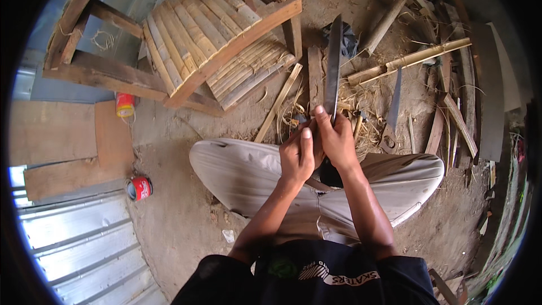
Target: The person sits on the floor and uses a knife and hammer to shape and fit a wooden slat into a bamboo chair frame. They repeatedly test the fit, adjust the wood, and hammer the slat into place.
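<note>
Between my knees, both hands are close together. My right hand (pixel 339 140) is closed on a machete, its thumb against the base of the long dark blade (pixel 334 59), which points away from me. My left hand (pixel 297 157) sits just left of it, closed with the thumb raised, touching or nearly touching the right. A brown piece shows between the hands, but what the left fingers hold is hidden. Beside the blade, a narrow brown board (pixel 315 76) runs down behind my hands; whether I hold it cannot be told.
A wooden frame with bamboo slats (pixel 195 31) stands far left. A handsaw (pixel 393 104) and a split bamboo length (pixel 409 61) lie to the right among shavings. Loose wood strips (pixel 460 124) line the right side. Two red cans (pixel 139 188) stand left, near corrugated metal (pixel 84 237).
</note>
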Demonstrator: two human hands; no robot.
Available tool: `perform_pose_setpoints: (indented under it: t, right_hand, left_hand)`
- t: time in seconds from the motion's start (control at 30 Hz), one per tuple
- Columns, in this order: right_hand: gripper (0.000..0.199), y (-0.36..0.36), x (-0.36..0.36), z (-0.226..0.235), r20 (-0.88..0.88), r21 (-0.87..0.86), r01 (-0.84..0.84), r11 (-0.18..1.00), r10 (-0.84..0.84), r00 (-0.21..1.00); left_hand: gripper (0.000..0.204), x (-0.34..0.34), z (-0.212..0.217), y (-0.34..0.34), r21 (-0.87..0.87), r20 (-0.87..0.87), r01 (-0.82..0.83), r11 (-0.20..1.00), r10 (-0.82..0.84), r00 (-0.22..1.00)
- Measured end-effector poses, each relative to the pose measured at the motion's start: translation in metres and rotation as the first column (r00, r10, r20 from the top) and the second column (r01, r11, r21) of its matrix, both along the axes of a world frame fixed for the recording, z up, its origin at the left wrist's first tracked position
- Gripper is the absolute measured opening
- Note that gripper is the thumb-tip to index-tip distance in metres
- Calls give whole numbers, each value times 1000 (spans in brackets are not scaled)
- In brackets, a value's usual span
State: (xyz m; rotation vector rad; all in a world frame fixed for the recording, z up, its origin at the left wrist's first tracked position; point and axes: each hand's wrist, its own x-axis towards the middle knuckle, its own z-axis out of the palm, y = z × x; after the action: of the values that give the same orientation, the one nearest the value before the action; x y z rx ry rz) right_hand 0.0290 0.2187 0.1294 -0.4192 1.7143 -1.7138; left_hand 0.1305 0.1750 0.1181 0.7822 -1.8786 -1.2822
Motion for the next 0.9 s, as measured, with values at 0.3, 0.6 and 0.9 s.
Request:
perform_pose_setpoints:
  t: [0.3, 0.6, 0.9]
  right_hand:
    - [41, -6, -20, -36, -361, 288, 107, 952, 5, 933]
    - [40, 19, -5, -138, -424, 450, 183, 874, 29, 905]
    - [60, 50, 9, -156, -157, 502, 36, 864, 51, 986]
  left_hand:
    - [32, 44, -19, -60, 245, -14, -239, 940, 250, 968]
    - [30, 32, -153, -136, 86, 421, -141, 986, 93, 902]
    - [39, 42, -289, -163, -8, 908, -71, 997, 36, 416]
